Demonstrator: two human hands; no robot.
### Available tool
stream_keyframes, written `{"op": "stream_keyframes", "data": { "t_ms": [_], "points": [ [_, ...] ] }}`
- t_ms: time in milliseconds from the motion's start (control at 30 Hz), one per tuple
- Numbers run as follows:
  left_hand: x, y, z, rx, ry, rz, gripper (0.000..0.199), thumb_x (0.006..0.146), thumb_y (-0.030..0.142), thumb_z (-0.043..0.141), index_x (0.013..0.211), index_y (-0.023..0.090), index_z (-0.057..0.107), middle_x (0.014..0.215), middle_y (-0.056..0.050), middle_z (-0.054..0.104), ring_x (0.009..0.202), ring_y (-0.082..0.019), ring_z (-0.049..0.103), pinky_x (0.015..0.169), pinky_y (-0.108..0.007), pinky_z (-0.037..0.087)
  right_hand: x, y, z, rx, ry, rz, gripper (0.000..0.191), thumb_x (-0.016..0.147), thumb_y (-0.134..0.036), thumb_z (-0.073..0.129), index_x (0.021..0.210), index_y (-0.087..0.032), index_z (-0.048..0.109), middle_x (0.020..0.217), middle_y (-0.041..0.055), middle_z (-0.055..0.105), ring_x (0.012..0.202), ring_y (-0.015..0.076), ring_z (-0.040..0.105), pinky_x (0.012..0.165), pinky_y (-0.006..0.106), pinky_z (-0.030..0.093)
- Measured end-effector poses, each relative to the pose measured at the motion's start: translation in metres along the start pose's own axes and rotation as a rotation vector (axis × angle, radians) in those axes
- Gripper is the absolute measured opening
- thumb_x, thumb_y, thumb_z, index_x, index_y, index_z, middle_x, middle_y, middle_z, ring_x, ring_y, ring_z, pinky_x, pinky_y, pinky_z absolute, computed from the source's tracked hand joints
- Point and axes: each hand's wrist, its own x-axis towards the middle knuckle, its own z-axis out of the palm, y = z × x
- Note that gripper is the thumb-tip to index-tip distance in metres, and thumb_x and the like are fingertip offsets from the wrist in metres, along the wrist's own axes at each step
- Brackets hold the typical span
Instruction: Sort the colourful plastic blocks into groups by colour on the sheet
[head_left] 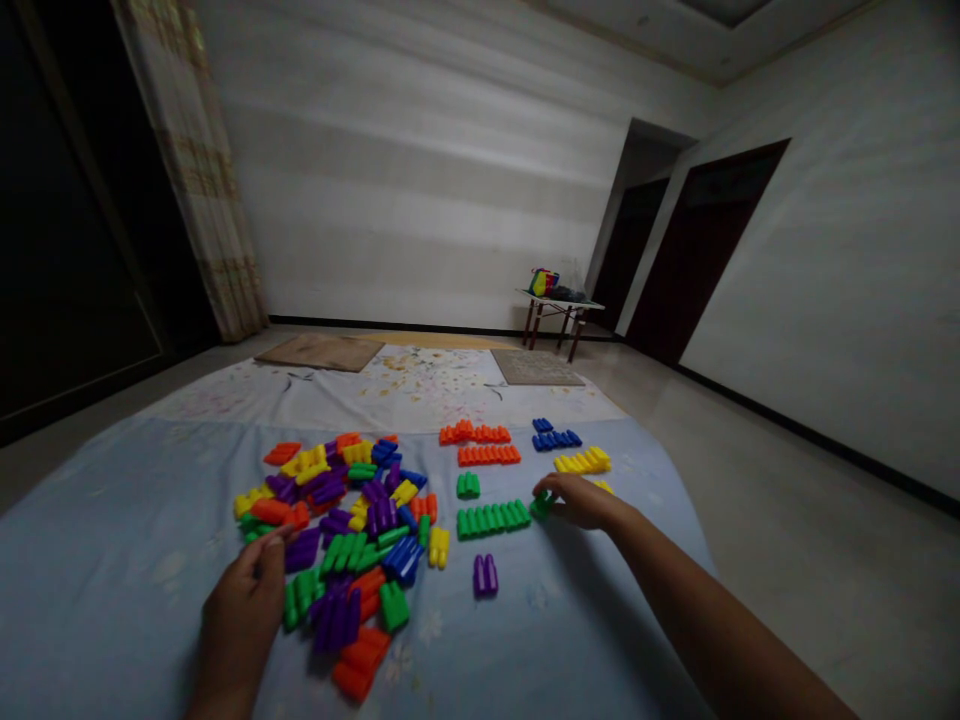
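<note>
My right hand (574, 500) pinches a green building block (541, 505) at the right end of a row of green blocks (493, 519). At the left edge of a mixed pile, my left hand (244, 605) has thumb and fingers drawn together. Its fingertips meet a purple block (302, 550); whether they grip it or something hidden, I cannot tell. The pile holds purple, orange, yellow, blue and green blocks, among them a green block (394, 606). One purple block (485, 576) lies alone below the green row, and a short green block (468, 486) sits above it.
Orange rows (489, 455), blue blocks (556, 440) and a yellow row (583, 460) lie farther back on the cloth-covered table (525, 660). Two flat boards (322, 351) rest by the far edge. Beyond stands a small table (562, 299) with a colourful bag (544, 282).
</note>
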Motion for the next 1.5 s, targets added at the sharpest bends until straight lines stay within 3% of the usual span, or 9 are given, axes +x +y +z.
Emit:
{"op": "stream_keyframes", "data": {
  "t_ms": [133, 300, 533, 767, 933, 1133, 1300, 1400, 1500],
  "points": [
    [0.001, -0.003, 0.001, -0.013, 0.009, 0.005, 0.044, 0.078, 0.047, 0.035, 0.099, 0.020, 0.064, 0.094, -0.005, 0.069, 0.091, -0.022, 0.062, 0.080, -0.031, 0.048, -0.003, -0.004, 0.006, 0.012, 0.025, -0.003, 0.043, 0.071, -0.010, 0.051, 0.112, -0.018, 0.059, 0.118, 0.0104, 0.057, 0.104, 0.0203, 0.056, 0.090, 0.031, 0.042],
    [0.001, -0.004, 0.002, -0.019, 0.016, 0.018, 0.044, 0.077, 0.047, 0.036, 0.098, 0.020, 0.063, 0.095, -0.006, 0.069, 0.092, -0.022, 0.062, 0.080, -0.031, 0.048, -0.005, -0.011, 0.008, 0.001, 0.042, 0.125, 0.048, 0.072, -0.026, 0.057, 0.119, -0.015, 0.055, 0.115, 0.0137, 0.057, 0.098, 0.0231, 0.058, 0.087, 0.035, 0.044],
    [-0.001, 0.001, 0.000, 0.011, 0.007, 0.000, 0.046, 0.078, 0.048, 0.033, 0.098, 0.020, 0.063, 0.095, -0.006, 0.069, 0.092, -0.023, 0.062, 0.080, -0.031, 0.048, -0.004, -0.029, -0.001, 0.055, -0.025, -0.008, 0.052, 0.065, -0.011, 0.058, 0.117, -0.017, 0.057, 0.118, 0.0106, 0.058, 0.109, 0.0230, 0.053, 0.095, 0.034, 0.039],
    [0.000, -0.001, 0.001, -0.017, 0.001, -0.007, 0.045, 0.077, 0.048, 0.034, 0.098, 0.020, 0.063, 0.096, -0.006, 0.068, 0.093, -0.022, 0.061, 0.081, -0.031, 0.047, 0.002, -0.021, 0.011, 0.124, -0.022, -0.003, 0.062, 0.060, -0.020, 0.069, 0.120, -0.019, 0.055, 0.121, 0.0100, 0.056, 0.111, 0.0246, 0.050, 0.097, 0.036, 0.037],
    [-0.003, 0.004, 0.000, -0.016, 0.000, -0.015, 0.046, 0.077, 0.048, 0.033, 0.098, 0.019, 0.063, 0.097, -0.007, 0.068, 0.093, -0.022, 0.061, 0.082, -0.031, 0.046, 0.005, -0.020, 0.021, 0.125, -0.002, -0.030, 0.053, 0.064, -0.022, 0.065, 0.116, -0.019, 0.058, 0.113, 0.0088, 0.060, 0.105, 0.0238, 0.053, 0.093, 0.035, 0.040],
    [-0.005, 0.005, 0.000, -0.030, 0.005, -0.002, 0.044, 0.078, 0.047, 0.034, 0.097, 0.019, 0.063, 0.097, -0.007, 0.068, 0.093, -0.022, 0.061, 0.081, -0.030, 0.046, 0.005, -0.028, 0.015, 0.103, 0.006, -0.017, 0.052, 0.064, -0.022, 0.067, 0.115, -0.019, 0.058, 0.114, 0.0087, 0.060, 0.105, 0.0241, 0.052, 0.093, 0.036, 0.039],
    [-0.004, 0.006, -0.001, -0.029, -0.013, -0.017, 0.043, 0.078, 0.046, 0.034, 0.097, 0.019, 0.063, 0.097, -0.007, 0.068, 0.093, -0.022, 0.061, 0.081, -0.029, 0.046, 0.013, -0.067, 0.018, 0.172, 0.140, -0.126, 0.045, 0.074, -0.029, 0.063, 0.118, -0.021, 0.055, 0.116, 0.0081, 0.058, 0.108, 0.0207, 0.050, 0.095, 0.034, 0.037],
    [-0.003, 0.005, -0.001, -0.028, -0.012, -0.006, 0.043, 0.079, 0.045, 0.034, 0.098, 0.019, 0.062, 0.097, -0.006, 0.068, 0.093, -0.021, 0.061, 0.080, -0.029, 0.046, 0.022, -0.106, 0.030, 0.139, 0.123, -0.246, 0.040, 0.076, -0.028, 0.062, 0.115, -0.020, 0.058, 0.111, 0.0080, 0.060, 0.105, 0.0200, 0.052, 0.091, 0.032, 0.039],
    [-0.002, 0.002, 0.000, -0.013, -0.005, -0.001, 0.043, 0.079, 0.045, 0.033, 0.097, 0.019, 0.063, 0.097, -0.006, 0.068, 0.093, -0.021, 0.061, 0.080, -0.029, 0.046, 0.032, -0.136, 0.044, 0.038, 0.117, -0.249, 0.039, 0.076, -0.034, 0.062, 0.112, -0.020, 0.059, 0.105, 0.0087, 0.062, 0.100, 0.0212, 0.053, 0.086, 0.032, 0.040]
  ]
}}
